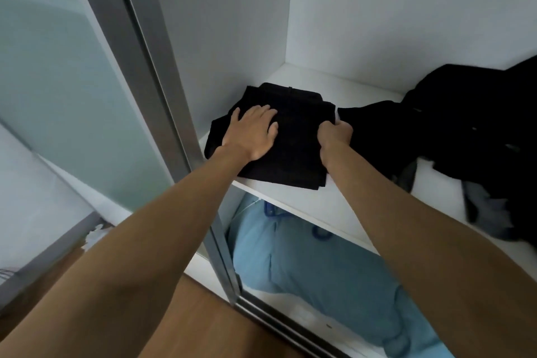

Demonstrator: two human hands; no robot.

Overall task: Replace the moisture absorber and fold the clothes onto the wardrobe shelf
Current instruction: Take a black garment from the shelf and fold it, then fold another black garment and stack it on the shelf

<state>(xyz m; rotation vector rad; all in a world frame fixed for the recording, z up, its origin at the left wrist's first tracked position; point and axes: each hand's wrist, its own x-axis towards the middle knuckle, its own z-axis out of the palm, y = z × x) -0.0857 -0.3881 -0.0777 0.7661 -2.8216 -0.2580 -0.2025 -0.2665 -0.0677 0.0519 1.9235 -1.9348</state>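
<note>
A: On the shelf (363, 87), big to small: loose dark pile (465, 131) at right, spilling over the front edge. Folded black stack (293, 142) at left, near the side wall, its front edge at the shelf lip. A strip of bare shelf shows between stack and pile toward the back. Nearer the front I can't tell if they touch.

B: Hands?

A: Left hand (250, 134) lies flat on top of the stack, fingers straight and spread, pressing down. Right hand (335, 135) is curled, gripping the stack's right edge.

B: Step?

A: My read: squaring and seating the stack. To do it well, press the left palm down so the layers don't slide. Use the right to tuck that edge flush. Push the whole stack back from the lip so nothing overhangs. Watch that the pile's near flap doesn't get dragged in. Lift both hands straight off, no sideways pull.

B: Absorber?

A: Not in view. Under the shelf there's only a blue bundle (305, 264). Can't judge that half of the task.

B: Brands, labels, writing?

A: None readable. Fabric is plain black. There's a small tab at the stack's back edge, too small to read.
</note>
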